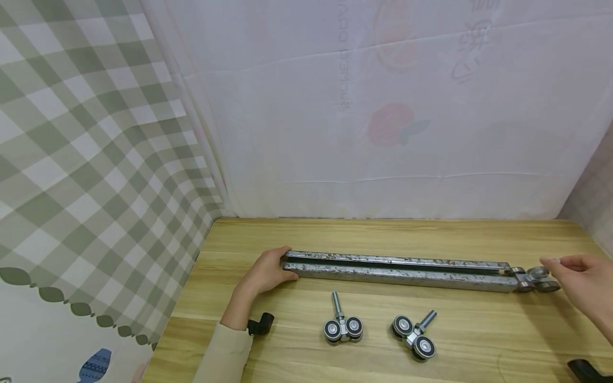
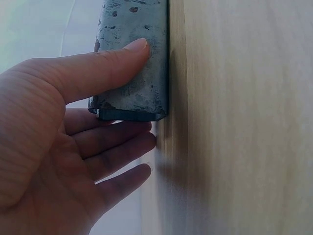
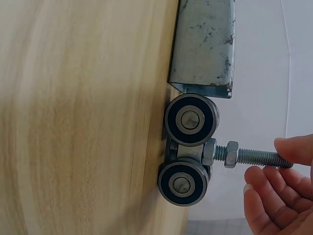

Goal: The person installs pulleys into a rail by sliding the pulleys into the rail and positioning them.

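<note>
A worn steel C-channel rail [image 1: 392, 275] lies across the table, its slot facing up. My left hand [image 1: 267, 272] holds the rail's left end. In the left wrist view, the thumb presses the side of the rail [image 2: 129, 22], and the other fingers lie by its end and far side. At the opposite end, a roller trolley [image 1: 525, 286] stands with its leading wheels against or just inside the rail's mouth; which one I cannot tell. My right hand [image 1: 585, 279] pinches the tip of the trolley's upright threaded bolt [image 3: 259, 157] between thumb and fingers.
Two more roller trolleys, one left [image 1: 342, 329] and one right [image 1: 413, 337], lie on the wooden table [image 1: 297, 356] in front of the rail. A white curtain [image 1: 297, 133] hangs behind, and a green checked cloth [image 1: 110, 154] covers the left side.
</note>
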A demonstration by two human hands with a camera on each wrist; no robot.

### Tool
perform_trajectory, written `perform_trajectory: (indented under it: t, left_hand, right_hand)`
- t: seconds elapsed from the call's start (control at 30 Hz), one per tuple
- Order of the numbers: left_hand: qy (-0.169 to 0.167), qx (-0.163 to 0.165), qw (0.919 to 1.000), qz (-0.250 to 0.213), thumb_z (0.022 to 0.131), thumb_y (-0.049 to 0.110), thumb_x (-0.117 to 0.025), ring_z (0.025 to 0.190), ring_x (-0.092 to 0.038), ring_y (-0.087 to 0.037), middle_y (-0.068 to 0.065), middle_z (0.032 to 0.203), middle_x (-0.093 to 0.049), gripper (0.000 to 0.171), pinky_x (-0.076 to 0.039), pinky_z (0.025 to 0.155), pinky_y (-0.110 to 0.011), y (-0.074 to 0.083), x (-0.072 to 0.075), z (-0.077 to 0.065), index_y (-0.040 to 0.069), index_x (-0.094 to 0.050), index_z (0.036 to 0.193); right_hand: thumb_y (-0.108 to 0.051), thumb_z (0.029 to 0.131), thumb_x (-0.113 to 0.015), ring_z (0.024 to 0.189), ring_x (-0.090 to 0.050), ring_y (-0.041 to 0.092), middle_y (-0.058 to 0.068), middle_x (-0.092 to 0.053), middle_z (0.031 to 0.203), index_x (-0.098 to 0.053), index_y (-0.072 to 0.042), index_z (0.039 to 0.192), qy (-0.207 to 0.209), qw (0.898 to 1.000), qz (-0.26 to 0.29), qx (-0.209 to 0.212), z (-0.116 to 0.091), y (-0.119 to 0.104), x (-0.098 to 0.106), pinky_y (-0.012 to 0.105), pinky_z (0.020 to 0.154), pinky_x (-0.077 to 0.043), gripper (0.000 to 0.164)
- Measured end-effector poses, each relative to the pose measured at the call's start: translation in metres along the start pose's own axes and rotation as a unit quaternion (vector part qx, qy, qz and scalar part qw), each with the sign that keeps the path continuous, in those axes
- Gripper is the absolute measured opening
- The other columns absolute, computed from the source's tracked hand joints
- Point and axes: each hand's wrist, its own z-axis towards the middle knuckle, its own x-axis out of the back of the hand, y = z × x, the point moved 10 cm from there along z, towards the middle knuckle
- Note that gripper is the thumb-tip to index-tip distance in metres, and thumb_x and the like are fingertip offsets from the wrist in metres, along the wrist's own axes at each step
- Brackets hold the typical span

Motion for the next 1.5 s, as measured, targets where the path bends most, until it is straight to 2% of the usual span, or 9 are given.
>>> perform_trajectory:
  t: [0.13,0.2,0.6,0.83,0.93,1.07,1.13,1.37,1.5]
  left_hand:
    - [0.002,-0.002,1.0,-0.003,0.087,0.021,-0.089,0.137,-0.054,-0.035,-0.019,0.146,-0.059,0.075,-0.046,0.113,-0.05,0.0,0.0,0.0,-0.002,-0.054,0.15]
    - [0.003,-0.004,1.0,-0.002,0.087,0.021,-0.089,0.137,-0.054,-0.036,-0.019,0.146,-0.06,0.075,-0.046,0.113,-0.05,0.0,0.0,0.0,-0.002,-0.054,0.149]
    - [0.001,0.002,1.0,0.001,0.087,0.021,-0.089,0.139,-0.053,-0.036,-0.02,0.148,-0.058,0.077,-0.045,0.114,-0.051,-0.001,-0.001,0.001,-0.002,-0.053,0.15]
    - [0.001,0.001,1.0,0.002,0.086,0.02,-0.089,0.138,-0.054,-0.036,-0.02,0.146,-0.059,0.076,-0.046,0.113,-0.051,0.001,0.0,0.0,-0.003,-0.054,0.149]
    - [0.001,-0.001,1.0,0.002,0.086,0.02,-0.089,0.136,-0.055,-0.035,-0.019,0.145,-0.06,0.075,-0.047,0.112,-0.05,0.0,0.0,0.0,-0.003,-0.054,0.149]
    - [0.002,-0.003,1.0,0.0,0.086,0.02,-0.089,0.135,-0.056,-0.033,-0.018,0.144,-0.061,0.074,-0.048,0.111,-0.049,0.0,0.0,0.0,-0.002,-0.055,0.149]
    - [0.002,-0.004,1.0,0.0,0.087,0.021,-0.089,0.135,-0.056,-0.034,-0.019,0.144,-0.061,0.074,-0.048,0.111,-0.049,0.0,0.0,0.0,-0.002,-0.055,0.149]
    - [0.001,0.001,1.0,-0.001,0.086,0.021,-0.089,0.137,-0.054,-0.035,-0.02,0.146,-0.059,0.076,-0.046,0.113,-0.05,0.0,0.0,0.001,-0.002,-0.054,0.149]
    - [0.001,0.002,1.0,0.0,0.086,0.02,-0.089,0.137,-0.054,-0.035,-0.02,0.146,-0.059,0.076,-0.046,0.113,-0.05,0.0,0.0,0.0,-0.002,-0.054,0.149]
  right_hand:
    - [-0.02,0.107,-0.057,0.076,-0.058,0.044,0.044,-0.058,0.098,-0.049,0.028,0.122,-0.004,1.0,-0.01,-0.006,-0.003,-0.002,-0.001,0.019,0.045,-0.035,0.051]
    - [-0.022,0.107,-0.057,0.083,-0.058,0.051,0.045,-0.058,0.101,-0.048,0.028,0.123,-0.006,1.0,-0.012,-0.006,-0.004,-0.002,-0.002,0.02,0.046,-0.035,0.053]
    - [-0.032,0.105,-0.062,0.068,-0.061,0.031,0.043,-0.063,0.106,-0.054,0.026,0.122,-0.011,0.999,-0.031,-0.002,-0.002,0.0,-0.003,0.023,0.048,-0.039,0.061]
    - [-0.035,0.105,-0.062,0.061,-0.055,0.014,0.041,-0.065,0.102,-0.054,0.026,0.122,-0.02,0.999,-0.039,-0.005,-0.008,-0.006,-0.005,0.041,0.057,-0.045,0.064]
    - [-0.036,0.105,-0.062,0.062,-0.06,0.025,0.041,-0.065,0.102,-0.054,0.026,0.122,-0.018,0.999,-0.042,-0.007,-0.01,-0.007,-0.005,0.045,0.059,-0.046,0.065]
    - [-0.037,0.106,-0.06,0.082,-0.063,0.05,0.043,-0.063,0.106,-0.052,0.026,0.124,-0.02,0.999,-0.04,-0.01,-0.011,-0.007,-0.006,0.05,0.061,-0.047,0.066]
    - [-0.037,0.106,-0.059,0.088,-0.063,0.054,0.044,-0.062,0.109,-0.052,0.026,0.125,-0.017,0.999,-0.04,-0.009,-0.012,-0.007,-0.006,0.052,0.063,-0.048,0.067]
    - [-0.042,0.106,-0.058,0.096,-0.059,0.057,0.043,-0.062,0.113,-0.052,0.026,0.126,-0.032,0.998,-0.055,0.005,-0.013,-0.011,-0.01,0.058,0.07,-0.048,0.071]
    - [-0.041,0.105,-0.061,0.094,-0.061,0.054,0.038,-0.068,0.107,-0.059,0.023,0.121,-0.027,0.997,-0.054,0.042,-0.014,-0.018,-0.009,0.044,0.064,-0.047,0.066]
